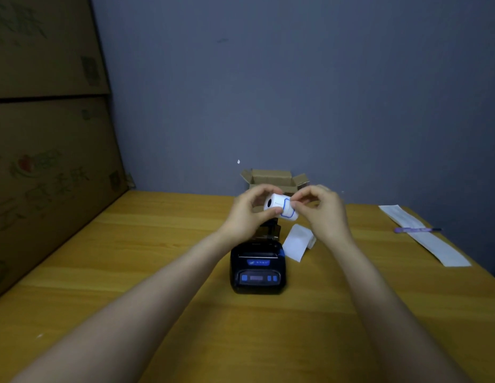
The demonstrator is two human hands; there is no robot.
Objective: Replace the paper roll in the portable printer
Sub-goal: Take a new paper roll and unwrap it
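Note:
A white paper roll (278, 207) with a dark core hole and a blue-outlined sticker is held in the air above the printer. My left hand (247, 214) grips its left end between thumb and fingers. My right hand (322, 210) pinches the sticker or the paper edge at the roll's right side. Below them a black portable printer (258, 268) with blue buttons stands on the wooden table (130, 272), its lid raised at the back. A loose piece of white paper (297, 241) lies just right of the printer.
A small open cardboard box (274, 179) stands behind my hands at the wall. A long white paper strip (426, 239) with a purple pen (417, 230) across it lies at the right. Large cardboard boxes (47, 161) wall off the table's left side.

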